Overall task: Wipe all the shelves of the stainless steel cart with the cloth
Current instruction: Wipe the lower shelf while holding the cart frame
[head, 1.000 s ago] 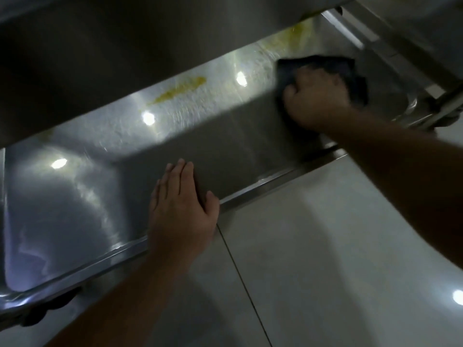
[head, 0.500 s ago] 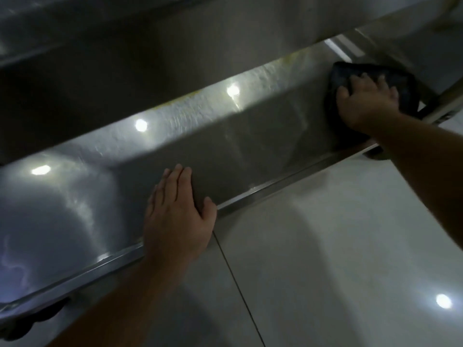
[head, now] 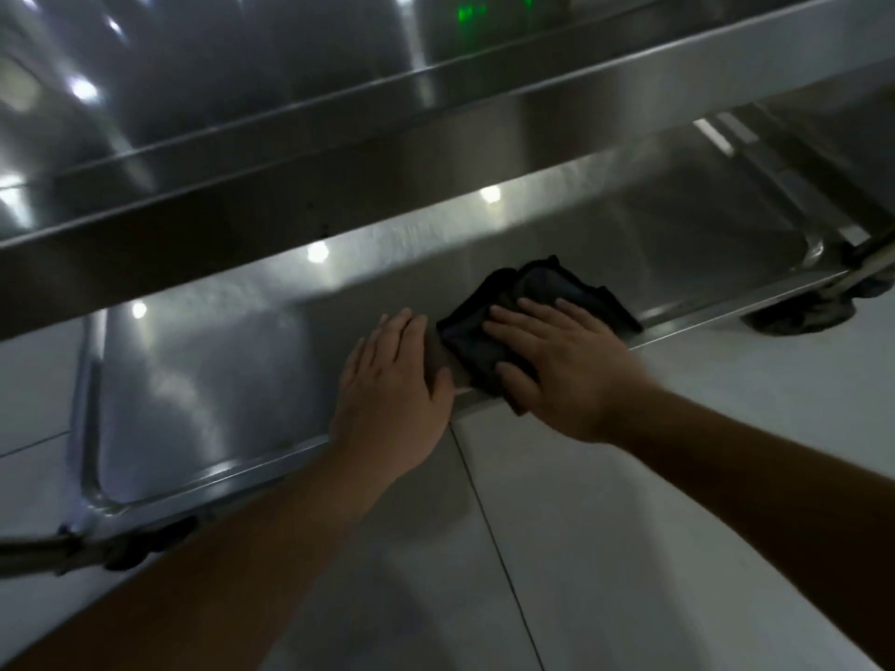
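2 bare forearms reach up from the bottom edge over a pale tiled floor [head: 605, 549] crossed by a dark grout line. Left hand [head: 394, 401] lies flat with straight fingers over the front rim of the bottom shelf [head: 203, 394] of the stainless steel cart [head: 339, 186], holding nothing. Just beside it, the right hand [head: 557, 365] presses a dark cloth [head: 532, 293] down with fingers spread and nearly straight; the thumb lies along the cloth's near edge. The cloth is bunched and sits on the bottom shelf at its front rim, near the middle of the shelf's length, one fold hanging over the rim. A caster [head: 799, 312] shows under the shelf's right corner. Round light reflections dot the shelf farther back. Above it runs the next shelf, with 2 green glints at the top.
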### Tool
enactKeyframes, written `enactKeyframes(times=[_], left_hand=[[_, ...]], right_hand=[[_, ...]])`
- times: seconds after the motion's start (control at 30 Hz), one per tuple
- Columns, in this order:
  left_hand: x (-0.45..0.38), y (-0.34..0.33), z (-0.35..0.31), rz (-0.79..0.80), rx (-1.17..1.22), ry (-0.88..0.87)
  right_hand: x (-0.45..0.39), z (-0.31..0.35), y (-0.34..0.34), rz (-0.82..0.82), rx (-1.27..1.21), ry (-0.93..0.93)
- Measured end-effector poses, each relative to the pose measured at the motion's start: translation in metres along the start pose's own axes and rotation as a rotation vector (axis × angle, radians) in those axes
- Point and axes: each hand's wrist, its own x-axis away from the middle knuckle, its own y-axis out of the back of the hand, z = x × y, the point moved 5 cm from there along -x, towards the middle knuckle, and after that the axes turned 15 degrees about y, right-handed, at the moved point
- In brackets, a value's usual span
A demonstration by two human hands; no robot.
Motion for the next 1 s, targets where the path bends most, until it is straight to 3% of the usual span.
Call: enactKeyframes(times=[0.2, 0.27, 0.4, 0.53, 0.63, 0.77, 0.83, 1.0], left_hand=[[0.032, 0.044, 0.116, 0.012, -0.192, 0.141], [0.047, 0.055, 0.161, 0.040, -0.296, 0.217], [0.060, 0.045, 0.206, 0.170, -0.354, 0.321], [0.054, 0.029, 0.201, 0.152, -0.304, 0.350], [0.057, 0.028, 0.206, 0.120, -0.207, 0.331], [0.069, 0.039, 0.226, 0.149, -0.098, 0.208], [0.089, 0.044, 0.241, 0.127, -0.148, 0.124], [0.124, 0.033, 0.264, 0.128, -0.265, 0.056]], right_hand=[[-0.013, -0.102, 0.015, -0.089, -0.046, -0.520], [-0.035, -0.088, 0.010, -0.092, -0.070, -0.533], [-0.098, 0.016, -0.002, -0.055, -0.086, -0.240], [-0.111, 0.129, -0.030, 0.074, -0.023, 0.210], [-0.090, 0.123, -0.033, 0.082, -0.011, 0.336], [-0.065, 0.028, -0.018, -0.064, 0.091, -0.007], [-0.058, -0.004, -0.018, -0.041, 0.078, -0.194], [-0.067, 0.039, -0.026, -0.084, -0.004, -0.257]])
